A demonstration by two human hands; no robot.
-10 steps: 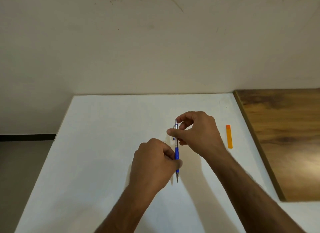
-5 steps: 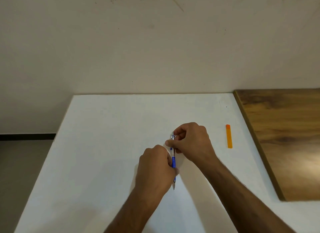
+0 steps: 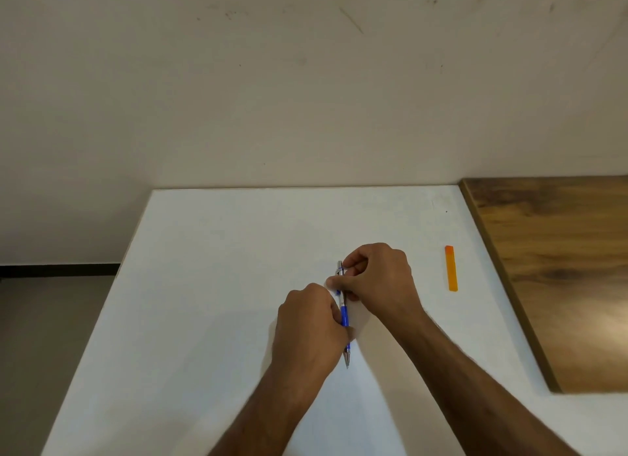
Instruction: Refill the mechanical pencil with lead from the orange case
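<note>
1. The left hand (image 3: 311,326) is curled closed around the lower, blue-grip part of the mechanical pencil (image 3: 344,316), with the metal tip poking out below the fist, toward the person.
2. The pencil runs nearly straight away from the person, tip nearest, cap end farthest. Whether it touches the white tabletop (image 3: 210,285) or is held just above it cannot be told.
3. The right hand (image 3: 377,279) sits just beyond and to the right of the left hand, almost touching it. Its thumb and fingers are pinched narrow on the pencil's upper barrel, near the clip and the silver cap end, which sticks out just past the fingers.
4. The orange case (image 3: 451,268) lies flat on the tabletop to the right of the right hand, clearly apart from it, its long side running away from the person, about level with the right knuckles.
5. Just right of the case the white tabletop ends and a brown wooden surface (image 3: 557,272) begins; the case sits near that edge.
6. To the left of the left hand the tabletop is wide and bare as far as its left edge, with grey floor (image 3: 51,336) beyond.
7. Beyond both hands more bare tabletop reaches the far edge, which meets a plain beige wall (image 3: 306,99).
</note>
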